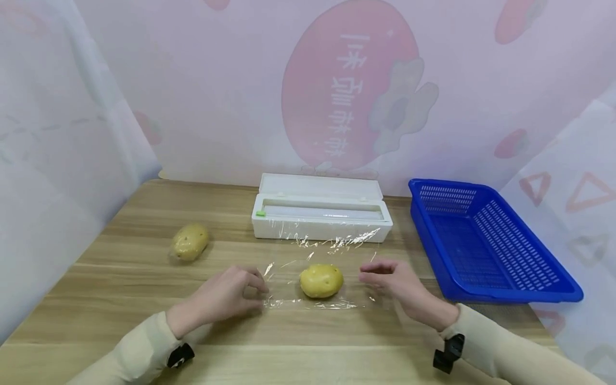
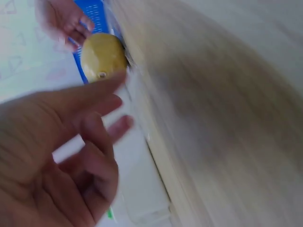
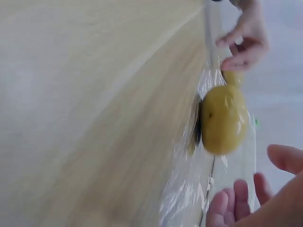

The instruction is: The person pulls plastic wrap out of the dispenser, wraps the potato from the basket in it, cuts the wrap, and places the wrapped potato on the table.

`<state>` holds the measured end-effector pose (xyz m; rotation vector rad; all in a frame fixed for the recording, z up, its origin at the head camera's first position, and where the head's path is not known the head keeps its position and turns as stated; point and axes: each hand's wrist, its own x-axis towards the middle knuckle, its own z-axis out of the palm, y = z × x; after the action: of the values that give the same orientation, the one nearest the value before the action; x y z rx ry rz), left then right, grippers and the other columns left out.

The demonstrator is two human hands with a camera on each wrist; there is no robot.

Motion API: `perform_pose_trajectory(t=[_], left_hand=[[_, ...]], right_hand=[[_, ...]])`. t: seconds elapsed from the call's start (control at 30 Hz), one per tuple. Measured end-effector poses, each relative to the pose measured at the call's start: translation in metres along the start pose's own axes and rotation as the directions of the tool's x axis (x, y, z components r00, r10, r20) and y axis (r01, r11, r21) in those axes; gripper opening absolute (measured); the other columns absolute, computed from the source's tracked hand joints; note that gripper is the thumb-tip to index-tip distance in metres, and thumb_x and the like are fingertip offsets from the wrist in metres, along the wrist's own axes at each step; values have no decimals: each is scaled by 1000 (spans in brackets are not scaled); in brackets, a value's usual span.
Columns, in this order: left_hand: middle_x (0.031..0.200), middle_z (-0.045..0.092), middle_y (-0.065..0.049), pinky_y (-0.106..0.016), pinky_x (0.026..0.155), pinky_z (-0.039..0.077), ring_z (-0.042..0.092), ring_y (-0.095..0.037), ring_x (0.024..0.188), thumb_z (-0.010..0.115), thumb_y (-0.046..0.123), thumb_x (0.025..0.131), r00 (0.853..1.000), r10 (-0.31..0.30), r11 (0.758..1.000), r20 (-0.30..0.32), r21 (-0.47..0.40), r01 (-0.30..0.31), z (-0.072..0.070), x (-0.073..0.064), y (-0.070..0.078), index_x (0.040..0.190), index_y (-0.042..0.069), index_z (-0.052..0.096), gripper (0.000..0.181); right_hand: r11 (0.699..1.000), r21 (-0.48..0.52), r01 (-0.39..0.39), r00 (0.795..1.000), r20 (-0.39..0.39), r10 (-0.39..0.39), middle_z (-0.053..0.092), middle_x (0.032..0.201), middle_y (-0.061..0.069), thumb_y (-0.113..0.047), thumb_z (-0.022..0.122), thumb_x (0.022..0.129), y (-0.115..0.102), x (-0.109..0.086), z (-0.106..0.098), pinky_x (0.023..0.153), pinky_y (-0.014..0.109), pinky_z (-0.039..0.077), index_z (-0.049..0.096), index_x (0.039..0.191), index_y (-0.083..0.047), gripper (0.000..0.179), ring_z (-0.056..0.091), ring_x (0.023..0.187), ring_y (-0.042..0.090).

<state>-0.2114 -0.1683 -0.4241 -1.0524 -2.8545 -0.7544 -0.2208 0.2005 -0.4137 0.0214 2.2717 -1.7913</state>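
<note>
A yellow potato [image 1: 321, 280] lies on a sheet of clear plastic wrap [image 1: 284, 289] spread over the table, with the sheet running back to a white wrap box [image 1: 322, 230]. My left hand [image 1: 230, 294] is at the sheet's left edge, its fingers loosely bent. In the left wrist view, a gap shows between the thumb and the curled fingers [image 2: 97, 156], and they hold nothing. Across the potato, my right hand [image 1: 397, 286] hovers by the sheet's right side. The right wrist view shows its fingers [image 3: 241, 196] relaxed and apart from the thumb, gripping nothing.
Another potato [image 1: 190, 241], wrapped in film, sits at the left of the wooden table [image 1: 120, 272]. A blue plastic basket [image 1: 435, 256] stands at the right. The wrap box's lid [image 1: 321, 186] is raised, and a green cutter slider [image 1: 261, 213] sits at its left end.
</note>
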Motion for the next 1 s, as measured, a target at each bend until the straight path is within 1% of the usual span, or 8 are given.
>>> perform_pose_trajectory(t=[0.17, 0.33, 0.4, 0.6, 0.8, 0.87, 0.93, 1.0], left_hand=[[101, 61, 8, -26, 62, 49, 58, -8, 76, 89, 36, 69, 992, 122, 992, 33, 35, -123, -3, -4, 1, 93, 18, 78, 32], [94, 56, 11, -23, 58, 46, 53, -5, 73, 87, 30, 73, 987, 143, 986, 79, 76, -149, -1, -3, -2, 83, 25, 78, 14], [90, 57, 12, -23, 60, 48, 53, -3, 74, 85, 26, 76, 987, 138, 986, 84, 78, -145, 0, -3, -4, 82, 26, 78, 9], [87, 58, 17, -24, 61, 49, 55, -3, 74, 79, 23, 84, 984, 161, 983, 81, 74, -167, 5, -4, -8, 80, 27, 73, 8], [89, 56, 16, -23, 64, 50, 53, 0, 74, 74, 21, 89, 978, 189, 980, 85, 53, -194, 3, -5, -9, 82, 25, 66, 12], [91, 57, 15, -23, 66, 50, 54, 1, 75, 72, 18, 91, 977, 196, 980, 78, 24, -199, 1, -5, -10, 84, 23, 66, 11], [92, 58, 15, -23, 67, 51, 54, 1, 76, 70, 16, 92, 976, 207, 978, 69, -6, -207, -2, -5, -11, 87, 23, 66, 10], [92, 59, 16, -23, 66, 51, 55, 1, 76, 69, 14, 93, 975, 215, 976, 62, -20, -215, -5, -5, -14, 90, 22, 65, 9]], right_hand=[[996, -82, -29, 994, 98, 37, 71, 99, 16, -19, 80, 84, 10, -9, -29, 79, 39, 53, 68, 112, 8, 40, 66, 89, 29], [972, -222, 74, 985, 169, -37, 70, 84, 9, -14, 86, 76, 26, -11, -46, 59, 28, 52, 74, 103, 4, 35, 61, 70, 15], [942, -299, 152, 975, 202, -94, 68, 80, 5, -13, 88, 73, 33, -10, -50, 56, 24, 49, 76, 98, 1, 31, 58, 68, 11], [815, -437, 381, 911, 326, -251, 67, 77, -3, -18, 91, 69, 51, -1, -56, 58, 23, 48, 79, 86, -10, 21, 57, 69, 10], [747, -398, 533, 830, 421, -367, 67, 79, -6, -18, 86, 75, 57, 5, -59, 62, 25, 49, 79, 79, -15, 8, 59, 73, 11], [746, -372, 553, 815, 426, -393, 67, 80, -5, -16, 86, 75, 55, 5, -62, 64, 26, 50, 79, 79, -14, 8, 60, 76, 12], [757, -353, 550, 816, 422, -396, 67, 81, -3, -14, 86, 75, 53, 4, -64, 65, 26, 51, 80, 80, -13, 8, 61, 78, 14], [790, -329, 518, 830, 415, -372, 67, 82, -1, -12, 85, 76, 51, 4, -66, 65, 26, 51, 79, 81, -11, 8, 61, 79, 15]])
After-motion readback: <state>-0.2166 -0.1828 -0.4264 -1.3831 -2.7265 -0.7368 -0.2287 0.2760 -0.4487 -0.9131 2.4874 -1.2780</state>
